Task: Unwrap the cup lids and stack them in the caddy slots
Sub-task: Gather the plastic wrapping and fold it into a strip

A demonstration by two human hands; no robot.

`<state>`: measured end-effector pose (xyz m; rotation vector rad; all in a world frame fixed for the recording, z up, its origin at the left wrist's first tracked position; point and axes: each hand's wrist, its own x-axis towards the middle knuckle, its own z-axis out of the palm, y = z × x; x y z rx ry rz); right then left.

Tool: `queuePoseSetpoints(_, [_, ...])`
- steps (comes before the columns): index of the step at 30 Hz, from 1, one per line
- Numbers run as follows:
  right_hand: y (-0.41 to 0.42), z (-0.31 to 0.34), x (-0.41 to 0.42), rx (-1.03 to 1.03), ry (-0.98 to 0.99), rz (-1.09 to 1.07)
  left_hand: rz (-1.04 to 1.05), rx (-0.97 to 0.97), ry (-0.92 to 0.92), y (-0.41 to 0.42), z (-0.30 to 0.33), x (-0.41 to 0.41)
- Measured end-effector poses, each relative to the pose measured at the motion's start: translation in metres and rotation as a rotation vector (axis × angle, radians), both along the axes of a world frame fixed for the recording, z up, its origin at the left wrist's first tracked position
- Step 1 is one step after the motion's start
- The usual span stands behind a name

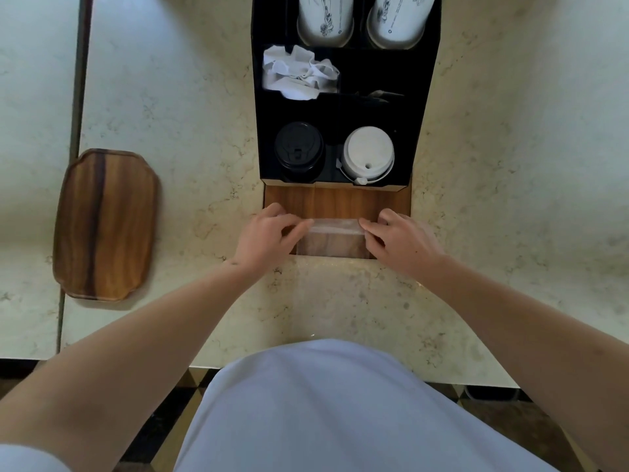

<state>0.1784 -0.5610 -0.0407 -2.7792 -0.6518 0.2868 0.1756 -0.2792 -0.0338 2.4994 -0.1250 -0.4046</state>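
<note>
A black caddy (pixel 343 107) with a wooden front (pixel 337 199) stands on the marble counter. Its front left slot holds a stack of black lids (pixel 299 149), its front right slot a stack of white lids (pixel 368 155). Right before the caddy, my left hand (pixel 267 233) and my right hand (pixel 400 238) each pinch one end of a clear plastic wrapper (pixel 332 236), stretched flat between them. The wrapper hangs down over the counter edge and looks empty.
Two stacks of white paper cups (pixel 325 18) fill the caddy's back slots, and white napkins (pixel 299 73) sit in a middle compartment. A wooden tray (pixel 105 223) lies to the left on the counter (pixel 170 97).
</note>
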Motion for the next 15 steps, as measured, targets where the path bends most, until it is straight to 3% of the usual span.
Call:
queuePoseSetpoints(4, [0.004,0.001,0.005,0.007,-0.030,-0.026,0.181,-0.049,0.115,-0.011,0.000,0.006])
queuePoseSetpoints(15, [0.001,-0.015,0.001,-0.011,0.033,-0.064,0.096,0.027,0.117,-0.011,-0.009,0.008])
